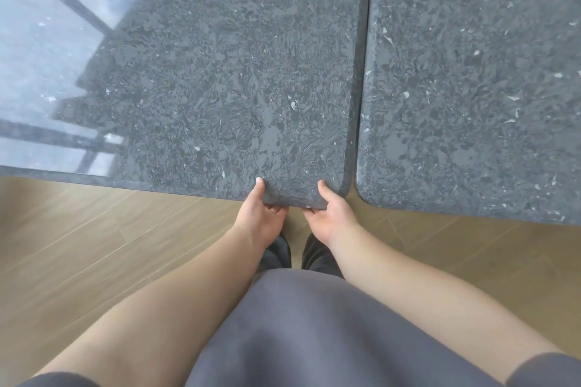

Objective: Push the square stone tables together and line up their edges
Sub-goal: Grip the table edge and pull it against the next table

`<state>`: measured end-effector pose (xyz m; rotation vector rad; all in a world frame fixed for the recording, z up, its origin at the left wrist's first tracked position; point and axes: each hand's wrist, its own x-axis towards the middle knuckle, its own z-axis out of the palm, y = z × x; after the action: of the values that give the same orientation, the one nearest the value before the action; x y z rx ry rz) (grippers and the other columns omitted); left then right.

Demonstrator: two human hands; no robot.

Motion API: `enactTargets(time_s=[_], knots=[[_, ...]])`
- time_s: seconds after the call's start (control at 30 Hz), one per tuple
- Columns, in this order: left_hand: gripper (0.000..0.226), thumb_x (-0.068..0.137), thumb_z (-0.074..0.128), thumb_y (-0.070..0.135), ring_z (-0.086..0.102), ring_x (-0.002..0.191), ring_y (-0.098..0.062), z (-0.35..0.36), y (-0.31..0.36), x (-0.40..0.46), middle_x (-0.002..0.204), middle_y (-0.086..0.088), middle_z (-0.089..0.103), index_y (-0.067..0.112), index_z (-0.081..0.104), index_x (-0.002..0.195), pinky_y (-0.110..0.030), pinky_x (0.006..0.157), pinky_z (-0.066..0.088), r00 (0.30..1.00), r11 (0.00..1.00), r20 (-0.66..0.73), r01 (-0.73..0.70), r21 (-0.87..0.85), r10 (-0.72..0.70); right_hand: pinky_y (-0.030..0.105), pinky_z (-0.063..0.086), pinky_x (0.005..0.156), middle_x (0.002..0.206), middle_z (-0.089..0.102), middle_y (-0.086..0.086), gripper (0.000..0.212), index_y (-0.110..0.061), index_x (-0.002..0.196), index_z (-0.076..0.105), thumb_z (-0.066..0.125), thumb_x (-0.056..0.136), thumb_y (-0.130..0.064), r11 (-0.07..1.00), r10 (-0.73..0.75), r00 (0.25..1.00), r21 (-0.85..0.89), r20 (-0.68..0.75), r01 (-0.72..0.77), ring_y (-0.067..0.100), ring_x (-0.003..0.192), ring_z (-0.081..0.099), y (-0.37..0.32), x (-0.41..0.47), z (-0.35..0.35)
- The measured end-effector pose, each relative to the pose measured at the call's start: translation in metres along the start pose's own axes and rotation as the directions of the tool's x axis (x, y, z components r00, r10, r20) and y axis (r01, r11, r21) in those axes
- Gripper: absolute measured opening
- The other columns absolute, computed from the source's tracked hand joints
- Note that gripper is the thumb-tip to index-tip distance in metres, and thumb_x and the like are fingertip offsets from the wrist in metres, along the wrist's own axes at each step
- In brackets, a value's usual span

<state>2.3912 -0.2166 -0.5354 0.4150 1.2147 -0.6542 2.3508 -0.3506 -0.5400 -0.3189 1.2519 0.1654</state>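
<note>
Two dark speckled stone tables stand side by side. The left table (220,72) fills the upper middle, the right table (471,88) the upper right. A narrow dark gap runs between them, closing at the near corners. The right table's near edge reaches closer to me than the left one's. My left hand (261,217) grips the left table's near edge, thumb on top, fingers underneath. My right hand (330,214) holds the same edge beside the rounded corner, thumb on top.
Light wooden floor (94,245) lies below the tables. Window light reflects on the left table's surface at the far left. My dark shoes (283,250) stand just under the near edge, and my grey clothing fills the bottom of the view.
</note>
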Motion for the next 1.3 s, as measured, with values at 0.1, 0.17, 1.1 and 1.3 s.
enactTargets(time_s=[0.1, 0.17, 1.1, 1.3], knots=[[0.065, 0.087, 0.075, 0.045, 0.057, 0.128, -0.033, 0.010, -0.004, -0.001, 0.134, -0.022, 0.061, 0.000, 0.056, 0.130, -0.043, 0.116, 0.038, 0.999, 0.992, -0.030, 0.039, -0.121, -0.043, 0.051, 0.047, 0.107, 0.117, 0.070, 0.021, 0.031, -0.001, 0.125, 0.059, 0.064, 0.096, -0.013, 1.000, 0.020, 1.000, -0.001, 0.020, -0.020, 0.036, 0.115, 0.064, -0.003, 0.002, 0.000], [0.074, 0.083, 0.078, 0.049, 0.052, 0.133, -0.031, 0.011, -0.004, 0.001, 0.136, -0.021, 0.059, -0.006, 0.055, 0.127, -0.041, 0.119, 0.033, 0.993, 0.966, -0.051, 0.093, -0.243, -0.109, 0.051, 0.045, 0.109, 0.113, 0.070, 0.020, 0.024, -0.002, 0.117, 0.060, 0.065, 0.096, -0.012, 1.000, 0.026, 1.000, 0.002, 0.011, -0.026, 0.034, 0.110, 0.065, -0.005, 0.002, 0.000], [0.065, 0.082, 0.079, 0.045, 0.058, 0.120, -0.026, 0.018, -0.019, 0.000, 0.126, -0.010, 0.063, 0.007, 0.053, 0.128, -0.038, 0.110, 0.044, 0.976, 0.992, -0.176, -0.129, -0.005, 0.126, 0.047, 0.050, 0.105, 0.125, 0.066, 0.018, 0.045, -0.003, 0.129, 0.053, 0.071, 0.092, -0.020, 0.987, 0.099, 0.992, -0.133, 0.076, -0.089, 0.032, 0.112, 0.066, -0.011, 0.021, -0.020], [0.042, 0.095, 0.062, 0.049, 0.059, 0.122, -0.023, 0.023, -0.023, -0.002, 0.123, -0.007, 0.064, 0.010, 0.057, 0.109, -0.039, 0.112, 0.042, 0.964, 0.960, -0.146, -0.192, 0.202, 0.224, 0.047, 0.049, 0.106, 0.131, 0.062, 0.018, 0.042, -0.003, 0.131, 0.052, 0.067, 0.095, -0.019, 0.981, 0.107, 0.992, -0.169, 0.072, -0.094, 0.032, 0.116, 0.064, -0.014, 0.017, -0.019]])
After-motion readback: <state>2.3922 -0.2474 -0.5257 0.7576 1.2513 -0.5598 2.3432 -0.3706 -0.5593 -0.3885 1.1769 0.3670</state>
